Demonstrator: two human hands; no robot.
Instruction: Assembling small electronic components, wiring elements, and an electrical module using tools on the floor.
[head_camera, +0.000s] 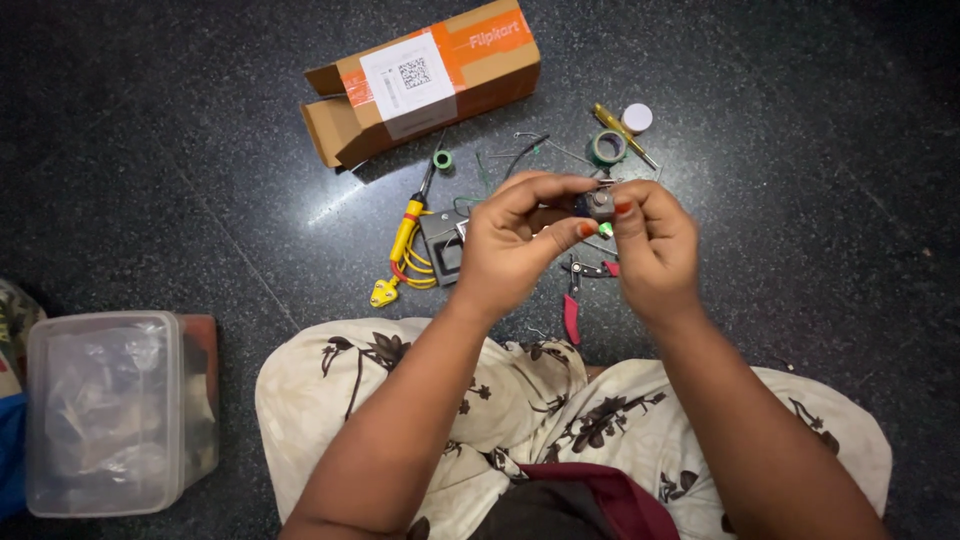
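Head view, cardboard box (425, 85) open-ended, plastic tub (105, 410) closed

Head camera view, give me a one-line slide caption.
Both hands, left hand and right hand, pinch a small grey part above a yellow soldering iron and cardboard box.

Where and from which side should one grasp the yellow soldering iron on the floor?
Grip the soldering iron around its yellow handle, probably from the left, the cardboard box side. The handle is the thick, straight part, lying flat and bare there. The dark tip points up toward the box, the yellow cord coils below, and a small dark box crowds its right side.
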